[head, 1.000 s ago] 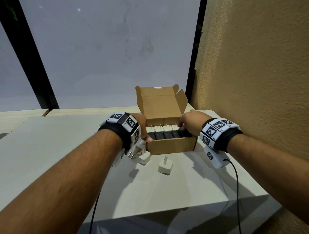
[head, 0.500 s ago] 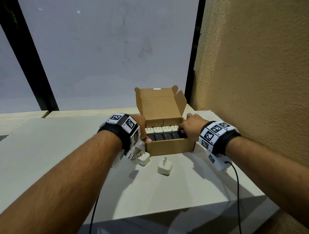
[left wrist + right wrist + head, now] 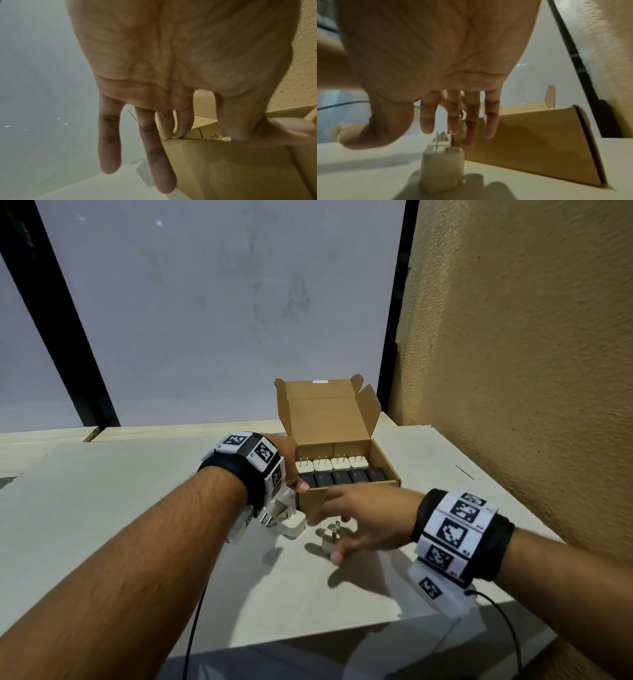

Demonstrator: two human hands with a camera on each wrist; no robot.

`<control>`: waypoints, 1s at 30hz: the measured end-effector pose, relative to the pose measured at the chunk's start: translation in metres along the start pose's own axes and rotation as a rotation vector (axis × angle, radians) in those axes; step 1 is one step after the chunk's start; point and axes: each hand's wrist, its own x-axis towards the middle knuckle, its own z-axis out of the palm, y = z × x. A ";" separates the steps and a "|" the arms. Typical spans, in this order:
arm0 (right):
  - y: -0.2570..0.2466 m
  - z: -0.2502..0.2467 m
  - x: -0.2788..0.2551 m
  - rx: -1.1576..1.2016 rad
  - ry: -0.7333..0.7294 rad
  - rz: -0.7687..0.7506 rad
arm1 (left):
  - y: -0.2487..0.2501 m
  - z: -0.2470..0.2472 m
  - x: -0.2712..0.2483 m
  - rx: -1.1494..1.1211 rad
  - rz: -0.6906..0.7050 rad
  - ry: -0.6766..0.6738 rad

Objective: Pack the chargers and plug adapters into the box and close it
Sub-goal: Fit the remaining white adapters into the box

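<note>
An open cardboard box (image 3: 384, 463) stands on the table with its lid (image 3: 329, 419) upright. Inside are a back row of white chargers (image 3: 340, 464) and a front row of black ones (image 3: 342, 477). My left hand (image 3: 294, 474) holds the box's left front corner: thumb on the rim, two fingers (image 3: 181, 125) hooked over the side wall (image 3: 223, 169). A white charger (image 3: 328, 544) stands prongs up in front of the box. Spread just above that white charger (image 3: 443, 169) is my right hand (image 3: 342, 523), fingers (image 3: 453, 121) straight and holding nothing. A second white adapter (image 3: 289, 525) lies under my left wrist.
The pale table (image 3: 137, 508) ends at a front edge (image 3: 308, 642) close to me. A rough tan wall (image 3: 513, 337) rises close on the right of the box. A window pane with black frames fills the back. Cables hang from both wrists.
My right hand has left the right end of the box and come back towards me and left, over the loose white charger. The left hand has stayed on the box.
</note>
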 end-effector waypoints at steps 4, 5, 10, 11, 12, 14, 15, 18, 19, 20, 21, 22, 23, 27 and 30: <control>-0.004 0.018 0.007 -0.113 -0.052 -0.011 | 0.000 0.000 0.001 -0.022 0.015 0.027; -0.003 0.017 0.007 -0.109 -0.045 -0.012 | 0.000 0.000 -0.001 -0.031 0.019 0.026; 0.013 -0.018 0.004 0.101 0.150 0.063 | -0.003 0.001 -0.011 -0.122 0.036 0.035; 0.019 -0.026 0.006 0.160 0.254 0.093 | -0.003 0.001 -0.014 -0.149 0.049 0.043; 0.026 -0.032 0.009 0.195 0.354 0.119 | -0.002 0.000 -0.017 -0.176 0.054 0.054; 0.041 -0.041 0.020 0.219 0.460 0.166 | 0.000 -0.002 -0.024 -0.204 0.055 0.097; 0.046 -0.043 0.027 0.239 0.463 0.195 | 0.001 -0.002 -0.027 -0.209 0.054 0.106; 0.053 -0.039 0.050 0.304 0.423 0.238 | -0.002 0.001 -0.027 -0.242 0.054 0.103; 0.053 -0.038 0.058 0.297 0.419 0.242 | -0.002 0.002 -0.030 -0.256 0.047 0.102; 0.052 -0.037 0.065 0.284 0.416 0.243 | -0.003 0.004 -0.029 -0.269 0.036 0.093; 0.052 -0.036 0.072 0.271 0.412 0.243 | -0.003 0.005 -0.031 -0.285 0.037 0.088; 0.050 -0.035 0.078 0.265 0.408 0.237 | -0.004 0.006 -0.031 -0.300 0.030 0.083; 0.049 -0.034 0.083 0.268 0.404 0.227 | -0.004 0.007 -0.032 -0.316 0.032 0.087; 0.048 -0.028 0.094 0.294 0.389 0.203 | -0.007 0.009 -0.032 -0.311 0.045 0.111; 0.051 -0.025 0.098 0.366 0.395 0.155 | -0.010 0.009 -0.029 -0.336 0.059 0.112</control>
